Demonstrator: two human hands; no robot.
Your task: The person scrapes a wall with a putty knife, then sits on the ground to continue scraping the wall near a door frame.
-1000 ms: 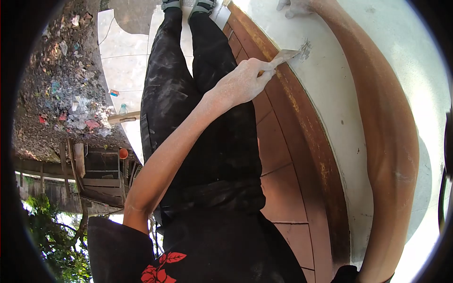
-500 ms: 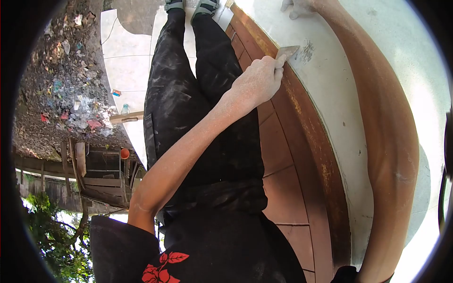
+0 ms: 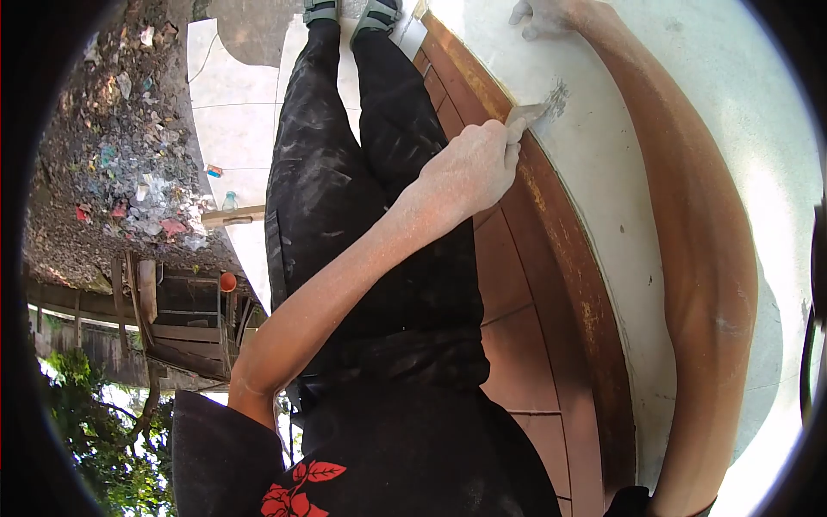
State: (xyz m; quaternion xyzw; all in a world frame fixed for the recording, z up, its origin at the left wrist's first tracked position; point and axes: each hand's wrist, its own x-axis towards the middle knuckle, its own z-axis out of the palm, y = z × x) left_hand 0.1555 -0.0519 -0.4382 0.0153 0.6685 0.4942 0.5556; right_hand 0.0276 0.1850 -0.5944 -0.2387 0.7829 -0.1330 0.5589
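My left hand [image 3: 472,170], coated in pale dust, is closed around a scraper [image 3: 532,113] with a flat metal blade. The blade's tip meets the white surface [image 3: 603,172] at the lower edge of a rough grey patch [image 3: 558,96]. Just beside the hand runs a worn brown wooden edge [image 3: 551,194]. At the top of the view, my right hand [image 3: 549,19] is partly cut off by the frame; its dusty fingers are apart and rest on or close to the white surface. Nothing shows in it.
Reddish-brown panels [image 3: 517,353] lie between my body and the wooden edge. White tiles [image 3: 233,82] are underfoot, with a wooden piece [image 3: 234,215] and a small bottle [image 3: 229,202] beside my legs. Littered ground [image 3: 142,185] is beyond at the left.
The scraper in my left hand has shifted down in the view, its tip moving along the grey patch toward the patch's lower edge. The right hand stays nearly in place.
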